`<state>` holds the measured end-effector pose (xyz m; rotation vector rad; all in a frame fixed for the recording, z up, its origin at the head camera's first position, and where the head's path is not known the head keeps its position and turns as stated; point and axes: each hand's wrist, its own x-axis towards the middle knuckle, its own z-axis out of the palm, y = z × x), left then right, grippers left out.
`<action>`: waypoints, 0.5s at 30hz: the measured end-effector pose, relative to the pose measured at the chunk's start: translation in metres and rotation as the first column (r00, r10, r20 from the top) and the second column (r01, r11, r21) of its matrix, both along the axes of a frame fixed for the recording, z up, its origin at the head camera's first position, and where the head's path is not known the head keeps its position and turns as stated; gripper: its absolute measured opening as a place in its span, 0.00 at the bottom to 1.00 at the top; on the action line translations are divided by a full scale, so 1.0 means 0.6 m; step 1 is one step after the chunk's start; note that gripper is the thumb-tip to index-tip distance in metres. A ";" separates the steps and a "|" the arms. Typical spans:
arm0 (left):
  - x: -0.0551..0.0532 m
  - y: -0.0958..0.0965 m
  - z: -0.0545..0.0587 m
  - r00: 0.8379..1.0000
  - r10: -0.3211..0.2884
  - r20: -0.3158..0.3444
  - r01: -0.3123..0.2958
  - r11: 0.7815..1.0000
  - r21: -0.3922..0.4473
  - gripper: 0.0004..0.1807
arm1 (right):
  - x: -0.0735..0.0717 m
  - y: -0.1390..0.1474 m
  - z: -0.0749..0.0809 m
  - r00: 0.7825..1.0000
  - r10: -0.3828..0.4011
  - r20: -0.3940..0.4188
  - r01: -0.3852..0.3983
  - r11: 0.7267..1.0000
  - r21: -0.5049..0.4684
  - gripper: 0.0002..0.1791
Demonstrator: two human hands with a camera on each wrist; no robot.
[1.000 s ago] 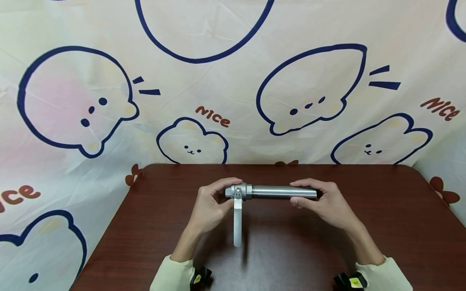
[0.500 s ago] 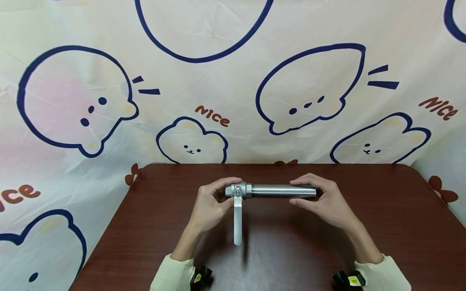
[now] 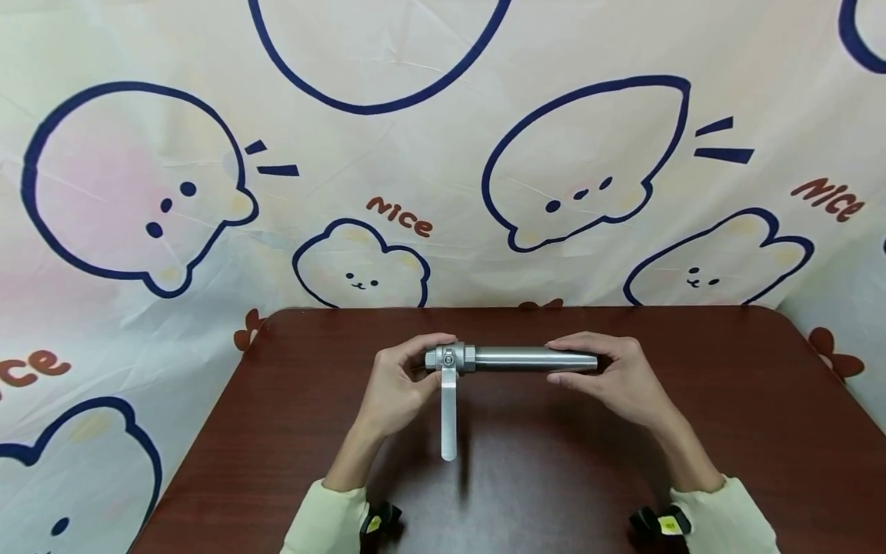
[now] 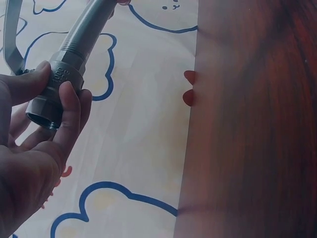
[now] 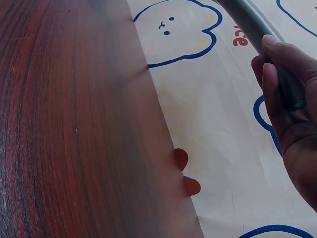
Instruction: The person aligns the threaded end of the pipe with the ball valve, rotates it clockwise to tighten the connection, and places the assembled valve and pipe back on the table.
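A steel ball valve [image 3: 450,358] with a metal pipe [image 3: 515,358] joined to its right side is held level above the table. The valve's flat lever handle [image 3: 449,419] points toward the person. My left hand [image 3: 394,388] grips the valve body between thumb and fingers. At the pipe's far right end, my right hand [image 3: 616,377] holds it, thumb below and fingers above. In the left wrist view the valve [image 4: 58,82] shows its open threaded end, and pipe threads are visible at the joint. The right wrist view shows fingers and thumb around the pipe [image 5: 252,25].
The dark red-brown wooden table [image 3: 291,431] spans the space below both hands. Behind it hangs a pale cloth [image 3: 457,161] printed with blue-outlined cartoon shapes. Black devices with yellow labels sit at the wrists, such as the right wrist device [image 3: 660,524].
The hands, valve and pipe appear slightly higher and more to the left in the head view, as does the background. Both grips look the same.
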<state>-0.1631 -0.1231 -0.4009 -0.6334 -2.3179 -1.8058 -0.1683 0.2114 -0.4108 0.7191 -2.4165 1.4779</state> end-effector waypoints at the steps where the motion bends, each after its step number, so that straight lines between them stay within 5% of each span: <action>1: 0.000 0.000 0.001 1.000 0.000 0.001 0.000 1.000 -0.001 0.27 | -0.001 0.000 0.001 1.000 0.002 0.005 -0.002 1.000 0.000 0.25; 15: -0.001 -0.003 -0.003 1.000 -0.009 -0.022 0.008 1.000 -0.015 0.26 | 0.000 0.007 0.002 0.994 0.040 0.104 -0.039 0.999 -0.011 0.24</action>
